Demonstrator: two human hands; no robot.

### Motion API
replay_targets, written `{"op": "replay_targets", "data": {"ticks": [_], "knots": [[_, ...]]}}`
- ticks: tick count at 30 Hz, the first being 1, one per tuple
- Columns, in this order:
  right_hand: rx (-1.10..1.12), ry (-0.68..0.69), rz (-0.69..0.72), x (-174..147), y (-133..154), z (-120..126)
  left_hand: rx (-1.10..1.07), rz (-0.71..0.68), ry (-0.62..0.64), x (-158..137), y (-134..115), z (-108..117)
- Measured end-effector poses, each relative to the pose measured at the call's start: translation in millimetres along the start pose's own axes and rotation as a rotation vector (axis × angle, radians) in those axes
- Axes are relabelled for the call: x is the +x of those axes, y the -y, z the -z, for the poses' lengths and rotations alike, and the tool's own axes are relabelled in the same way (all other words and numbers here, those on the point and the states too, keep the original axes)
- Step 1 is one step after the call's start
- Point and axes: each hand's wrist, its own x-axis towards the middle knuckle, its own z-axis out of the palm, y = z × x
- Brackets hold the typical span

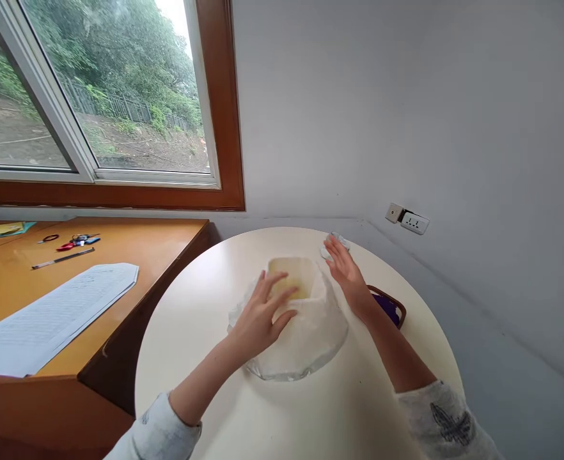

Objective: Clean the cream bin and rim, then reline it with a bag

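Note:
A squarish container [311, 322] stands on the round table, with a thin whitish plastic bag draped over its rim and spreading around it. Its inside looks pale yellow. My left hand [265, 313] is over the near left part of the opening, fingers spread; whether they touch the plastic I cannot tell. Off the container's right side, my right hand [345, 271] has its fingers stretched out. Just behind those fingertips lies a crumpled, whitish, see-through piece [338, 240], partly hidden by the hand. Contact between them is unclear.
On the round white table [181, 332], a brown-rimmed purple item [387, 306] sits behind my right forearm. The wooden desk [167, 236] at left holds papers [61, 316], a pen [62, 258] and keys [78, 241]. A wall with sockets [415, 222] rises behind.

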Motion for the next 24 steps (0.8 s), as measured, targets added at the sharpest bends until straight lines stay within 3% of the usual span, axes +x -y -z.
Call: {"op": "replay_targets", "data": {"ticks": [3, 7, 10, 12, 19, 24], "knots": [[0.177, 0.134, -0.106, -23, -25, 4, -0.209, 0.269, -0.056, -8, 10, -3], [0.232, 0.284, -0.22, -45, -41, 0, -0.533, 0.476, 0.058, -17, 29, -12], [0.177, 0.293, -0.225, -51, -48, -7, -0.748, 0.467, 0.125, -19, 38, -24], [0.144, 0.293, -0.22, -52, -53, -13, -0.817, 0.434, 0.1, -18, 40, -32], [0.139, 0.203, -0.233, -41, -67, -33, -0.78, 0.464, -0.031, -13, 41, -49], [0.048, 0.235, -0.197, -43, -64, -9, -0.768, 0.558, -0.074, -17, 50, -52]]}}
